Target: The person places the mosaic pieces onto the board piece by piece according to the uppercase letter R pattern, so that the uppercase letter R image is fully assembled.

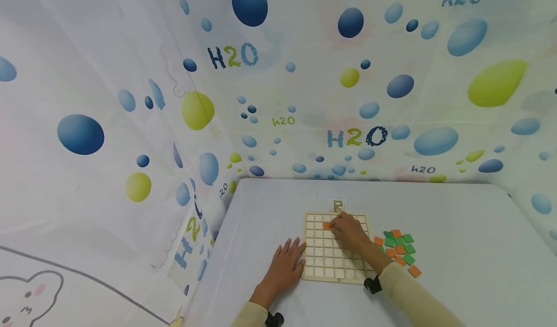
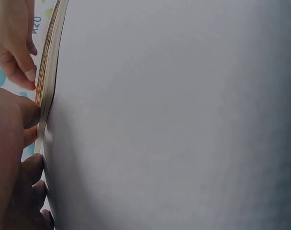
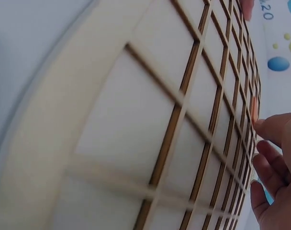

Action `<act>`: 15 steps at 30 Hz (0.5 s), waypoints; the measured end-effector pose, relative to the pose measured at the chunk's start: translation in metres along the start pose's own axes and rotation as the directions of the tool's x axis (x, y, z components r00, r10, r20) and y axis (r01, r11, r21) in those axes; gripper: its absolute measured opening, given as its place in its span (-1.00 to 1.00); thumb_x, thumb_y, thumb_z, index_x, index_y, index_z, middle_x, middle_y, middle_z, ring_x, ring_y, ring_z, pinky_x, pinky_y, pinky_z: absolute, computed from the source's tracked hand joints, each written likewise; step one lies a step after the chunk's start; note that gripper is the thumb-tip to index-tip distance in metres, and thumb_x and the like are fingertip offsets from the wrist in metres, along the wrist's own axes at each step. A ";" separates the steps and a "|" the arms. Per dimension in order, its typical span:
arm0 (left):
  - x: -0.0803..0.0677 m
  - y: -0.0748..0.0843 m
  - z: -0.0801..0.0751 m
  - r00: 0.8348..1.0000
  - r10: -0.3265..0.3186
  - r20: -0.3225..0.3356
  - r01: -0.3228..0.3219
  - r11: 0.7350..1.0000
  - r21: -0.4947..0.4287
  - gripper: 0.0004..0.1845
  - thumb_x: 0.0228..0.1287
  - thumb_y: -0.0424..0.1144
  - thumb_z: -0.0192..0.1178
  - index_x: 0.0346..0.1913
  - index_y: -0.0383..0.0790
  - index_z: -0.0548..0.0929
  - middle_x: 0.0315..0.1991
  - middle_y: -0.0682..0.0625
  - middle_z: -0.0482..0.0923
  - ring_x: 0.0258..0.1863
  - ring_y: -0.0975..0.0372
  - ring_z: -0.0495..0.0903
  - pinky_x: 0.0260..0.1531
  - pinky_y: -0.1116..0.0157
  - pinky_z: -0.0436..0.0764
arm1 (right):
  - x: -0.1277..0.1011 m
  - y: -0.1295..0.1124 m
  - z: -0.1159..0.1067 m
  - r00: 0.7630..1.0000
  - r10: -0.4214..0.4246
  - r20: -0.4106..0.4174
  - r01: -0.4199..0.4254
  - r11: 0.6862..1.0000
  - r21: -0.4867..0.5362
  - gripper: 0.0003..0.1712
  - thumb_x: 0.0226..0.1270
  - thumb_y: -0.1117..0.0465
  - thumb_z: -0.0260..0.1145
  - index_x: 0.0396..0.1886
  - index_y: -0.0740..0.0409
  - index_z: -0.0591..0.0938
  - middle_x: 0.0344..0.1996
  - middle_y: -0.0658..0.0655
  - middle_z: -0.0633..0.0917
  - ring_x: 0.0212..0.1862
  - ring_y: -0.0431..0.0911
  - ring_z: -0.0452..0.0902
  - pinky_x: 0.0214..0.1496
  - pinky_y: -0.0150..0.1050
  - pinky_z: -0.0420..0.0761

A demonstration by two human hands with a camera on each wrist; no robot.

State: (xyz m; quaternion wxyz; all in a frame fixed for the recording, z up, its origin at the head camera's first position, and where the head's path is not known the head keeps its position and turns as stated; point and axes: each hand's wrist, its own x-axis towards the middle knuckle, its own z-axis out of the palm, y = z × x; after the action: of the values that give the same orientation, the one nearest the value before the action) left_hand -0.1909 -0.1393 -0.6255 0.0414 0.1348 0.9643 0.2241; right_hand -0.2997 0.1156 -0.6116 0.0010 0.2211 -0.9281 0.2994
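A wooden grid board (image 1: 324, 259) lies flat on the white table (image 1: 457, 249). My right hand (image 1: 348, 230) reaches over the board's far rows and pinches an orange tile (image 1: 327, 225) at its fingertips, set down into a cell. The right wrist view shows the grid (image 3: 136, 139) up close, with that orange tile (image 3: 254, 108) just past my curled fingers (image 3: 274, 163). My left hand (image 1: 285, 264) lies flat on the table, its straight fingers touching the board's left edge (image 2: 47, 86). The left wrist view also shows these left fingers (image 2: 21, 143) against the rim.
A loose pile of orange and green tiles (image 1: 398, 248) lies right of the board. A small pattern card (image 1: 337, 205) sits just beyond the board's far edge. A curtain printed with bubbles (image 1: 348, 99) closes off the table at the back and left.
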 end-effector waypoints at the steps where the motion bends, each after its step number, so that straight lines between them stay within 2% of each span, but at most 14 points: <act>1: -0.001 -0.001 0.000 1.000 0.003 -0.001 -0.003 1.000 -0.001 -0.45 0.63 -0.09 0.04 0.58 -0.06 0.41 0.62 -0.10 0.28 0.64 -0.10 0.18 0.56 -0.23 0.16 | -0.003 0.003 -0.002 1.000 0.006 -0.001 -0.006 1.000 -0.002 -0.86 0.54 0.27 0.33 -0.08 0.14 0.79 -0.05 0.15 0.68 0.00 0.15 0.61 0.01 0.18 0.65; 4: -0.002 -0.003 0.000 1.000 0.013 -0.007 -0.013 1.000 -0.003 -0.45 0.63 -0.09 0.04 0.58 -0.06 0.41 0.62 -0.10 0.29 0.64 -0.10 0.19 0.56 -0.23 0.16 | -0.015 0.013 -0.009 0.999 0.031 -0.027 -0.031 0.999 -0.010 -0.86 0.55 0.25 0.32 -0.08 0.13 0.78 -0.04 0.17 0.69 0.00 0.15 0.62 -0.02 0.24 0.64; 9: -0.007 -0.008 -0.003 0.998 0.044 -0.034 -0.044 0.999 0.001 -0.46 0.62 -0.10 0.07 0.56 -0.08 0.44 0.59 -0.13 0.33 0.61 -0.13 0.24 0.52 -0.26 0.20 | -0.040 0.031 -0.027 0.991 0.064 -0.121 -0.068 0.997 -0.033 -0.86 0.49 0.28 0.36 -0.08 0.19 0.78 -0.06 0.27 0.70 -0.05 0.22 0.64 -0.13 0.25 0.67; 14: -0.012 -0.010 -0.006 0.997 0.061 -0.036 -0.061 0.998 0.004 -0.47 0.61 -0.13 0.09 0.55 -0.10 0.45 0.58 -0.15 0.35 0.60 -0.14 0.25 0.52 -0.26 0.22 | -0.069 0.051 -0.048 0.972 0.181 -0.147 -0.183 0.983 0.001 -0.76 0.47 0.24 0.38 0.04 0.26 0.73 0.01 0.39 0.65 -0.01 0.29 0.63 -0.07 0.31 0.63; 15: -0.013 -0.011 -0.006 0.997 0.063 -0.034 -0.063 0.998 0.004 -0.47 0.61 -0.13 0.08 0.55 -0.10 0.45 0.58 -0.15 0.35 0.60 -0.14 0.25 0.52 -0.26 0.22 | -0.075 0.056 -0.052 0.964 0.229 -0.135 -0.229 0.973 0.017 -0.72 0.49 0.21 0.37 0.08 0.27 0.71 0.04 0.40 0.63 0.02 0.30 0.61 -0.04 0.34 0.59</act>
State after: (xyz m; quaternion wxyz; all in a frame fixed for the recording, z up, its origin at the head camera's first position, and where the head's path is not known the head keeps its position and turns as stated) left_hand -0.1819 -0.1552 -0.6252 0.0174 0.1614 0.9605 0.2260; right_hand -0.2618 0.2159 -0.6098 0.0295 0.0917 -0.9450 0.3125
